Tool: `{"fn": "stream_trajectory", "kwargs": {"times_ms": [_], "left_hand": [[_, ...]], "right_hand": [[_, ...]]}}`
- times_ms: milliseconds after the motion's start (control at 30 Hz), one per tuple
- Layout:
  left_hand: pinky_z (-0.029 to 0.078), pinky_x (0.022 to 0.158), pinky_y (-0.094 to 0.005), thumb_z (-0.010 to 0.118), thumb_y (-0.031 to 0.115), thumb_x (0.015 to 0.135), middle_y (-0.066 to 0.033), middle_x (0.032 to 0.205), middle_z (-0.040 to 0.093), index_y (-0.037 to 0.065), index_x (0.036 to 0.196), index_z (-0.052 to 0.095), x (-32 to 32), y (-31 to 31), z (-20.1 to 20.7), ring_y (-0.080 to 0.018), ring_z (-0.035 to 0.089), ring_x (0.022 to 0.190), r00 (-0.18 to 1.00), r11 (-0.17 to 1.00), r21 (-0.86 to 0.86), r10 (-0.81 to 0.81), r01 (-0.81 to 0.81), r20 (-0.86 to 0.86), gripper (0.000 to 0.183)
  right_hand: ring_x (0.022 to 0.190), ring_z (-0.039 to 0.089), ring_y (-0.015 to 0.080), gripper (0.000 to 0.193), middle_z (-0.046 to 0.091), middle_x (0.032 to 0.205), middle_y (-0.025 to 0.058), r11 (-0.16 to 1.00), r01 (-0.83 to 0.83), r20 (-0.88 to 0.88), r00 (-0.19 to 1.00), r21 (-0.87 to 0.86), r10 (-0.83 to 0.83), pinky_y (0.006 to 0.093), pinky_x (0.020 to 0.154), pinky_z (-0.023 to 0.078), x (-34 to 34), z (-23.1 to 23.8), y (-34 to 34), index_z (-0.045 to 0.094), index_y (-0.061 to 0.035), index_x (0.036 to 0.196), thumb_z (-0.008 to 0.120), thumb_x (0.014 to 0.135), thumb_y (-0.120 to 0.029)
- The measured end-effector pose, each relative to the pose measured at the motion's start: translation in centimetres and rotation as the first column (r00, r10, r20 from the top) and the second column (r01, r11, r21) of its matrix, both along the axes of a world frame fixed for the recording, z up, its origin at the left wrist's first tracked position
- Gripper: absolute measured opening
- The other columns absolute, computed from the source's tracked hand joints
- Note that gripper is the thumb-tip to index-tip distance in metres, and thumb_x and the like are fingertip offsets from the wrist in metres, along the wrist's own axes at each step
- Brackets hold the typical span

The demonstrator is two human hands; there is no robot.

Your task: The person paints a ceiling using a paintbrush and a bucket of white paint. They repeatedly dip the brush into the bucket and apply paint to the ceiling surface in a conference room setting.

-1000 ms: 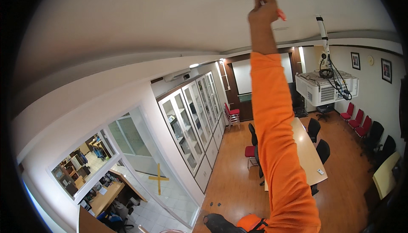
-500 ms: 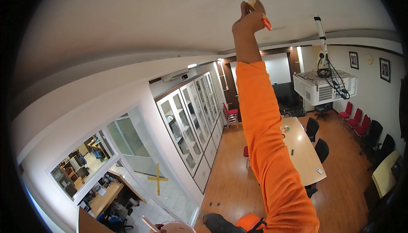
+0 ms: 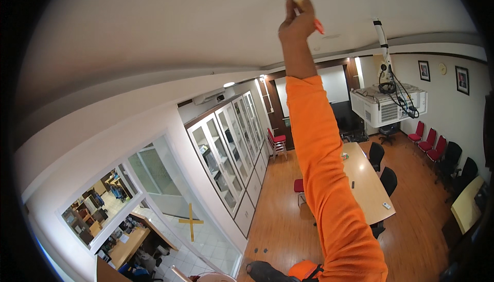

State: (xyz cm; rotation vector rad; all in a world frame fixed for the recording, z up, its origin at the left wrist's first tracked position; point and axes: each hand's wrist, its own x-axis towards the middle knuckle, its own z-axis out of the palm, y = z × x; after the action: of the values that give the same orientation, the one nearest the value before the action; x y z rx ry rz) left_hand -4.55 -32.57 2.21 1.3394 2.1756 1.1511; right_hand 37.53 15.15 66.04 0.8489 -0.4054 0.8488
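Raised overhead, my right hand (image 3: 298,19) pinches a paintbrush (image 3: 319,26) with an orange-red handle. Its pale bristle end meets or nearly meets the white ceiling (image 3: 206,20); my fingers partly hide the brush, and exact contact is unclear. An orange sleeve covers that arm. At the lower edge is the rim of a pale bucket (image 3: 216,277), its contents cut off. A thin light stick (image 3: 180,273) leans out beside it. Only a sliver of my left hand (image 3: 193,277) shows, closed at the bucket's rim next to the stick.
A white projector (image 3: 389,108) hangs from a ceiling pole at the right, with dangling cables. Below are a long wooden table (image 3: 368,189) and black chairs (image 3: 389,180). Glass-door cabinets (image 3: 226,148) line the left side, beside a glass panel marked with a yellow tape cross (image 3: 191,222).
My right hand and the brush have shifted slightly left. A whitish patch by the bristles looks less distinct now. The bucket and left hand sit slightly lower in view.
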Motion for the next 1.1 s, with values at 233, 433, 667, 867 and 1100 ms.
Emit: {"fn": "stream_trajectory", "kwargs": {"times_ms": [233, 433, 667, 867, 1100], "left_hand": [[0.049, 0.081, -0.0411, 0.066, 0.032, 0.093, -0.0141, 0.106, 0.066, 0.000, 0.119, 0.063, 1.2, -1.4, 0.5, -0.0256, 0.059, 0.096, 0.991, 0.998, 0.064, -0.025, 0.017, 0.132, 0.042], [0.049, 0.084, -0.0438, 0.064, 0.032, 0.092, -0.0200, 0.106, 0.066, -0.001, 0.119, 0.063, 0.8, 5.6, 3.1, -0.0281, 0.060, 0.097, 0.977, 0.981, 0.031, -0.187, 0.191, -0.106, 0.043], [0.050, 0.084, -0.0376, 0.063, 0.023, 0.080, -0.0178, 0.099, 0.068, -0.006, 0.113, 0.064, 4.2, 15.6, 9.4, -0.0265, 0.064, 0.094, 0.958, 0.966, -0.027, -0.259, 0.258, -0.120, 0.044], [0.051, 0.086, -0.0415, 0.062, 0.023, 0.082, -0.0230, 0.101, 0.068, -0.005, 0.117, 0.064, 2.6, 12.1, 7.0, -0.0334, 0.065, 0.097, 0.963, 0.956, 0.121, -0.260, 0.267, -0.069, 0.045], [0.047, 0.096, -0.0386, 0.056, 0.023, 0.096, -0.0147, 0.122, 0.064, -0.003, 0.132, 0.058, -0.3, 1.0, 1.4, -0.0251, 0.057, 0.112, 0.983, 0.990, 0.110, -0.100, 0.083, 0.154, 0.045]], "right_hand": [[0.097, 0.071, 0.0227, 0.036, 0.067, 0.110, 0.0134, 0.926, -0.345, -0.227, 0.900, 0.152, 0.373, 0.0300, 0.091, 0.060, 7.8, 0.7, -0.9, 0.058, 0.0004, 0.115, 0.065, 0.093, -0.027], [0.088, 0.070, 0.0222, 0.034, 0.070, 0.096, 0.0113, 0.933, -0.356, 0.004, 0.934, 0.054, 0.356, 0.0311, 0.099, 0.053, -0.9, 0.8, 0.9, 0.062, -0.0015, 0.105, 0.065, 0.093, -0.033], [0.088, 0.068, 0.0300, 0.027, 0.063, 0.104, 0.0164, 0.958, -0.249, 0.140, 0.953, -0.143, 0.269, 0.0382, 0.085, 0.063, -2.0, 0.0, -1.2, 0.053, 0.0026, 0.109, 0.065, 0.091, -0.013], [0.092, 0.070, 0.0292, 0.016, 0.061, 0.103, 0.0173, 0.982, -0.099, 0.119, 0.986, -0.161, 0.119, 0.0354, 0.085, 0.064, 13.9, 3.8, -0.4, 0.057, 0.0042, 0.100, 0.060, 0.093, -0.010], [0.091, 0.071, 0.0258, 0.028, 0.065, 0.107, 0.0147, 0.951, -0.302, -0.229, 0.924, 0.058, 0.307, 0.0322, 0.086, 0.063, 15.4, 0.7, -1.9, 0.058, -0.0009, 0.110, 0.060, 0.093, -0.022]]}}
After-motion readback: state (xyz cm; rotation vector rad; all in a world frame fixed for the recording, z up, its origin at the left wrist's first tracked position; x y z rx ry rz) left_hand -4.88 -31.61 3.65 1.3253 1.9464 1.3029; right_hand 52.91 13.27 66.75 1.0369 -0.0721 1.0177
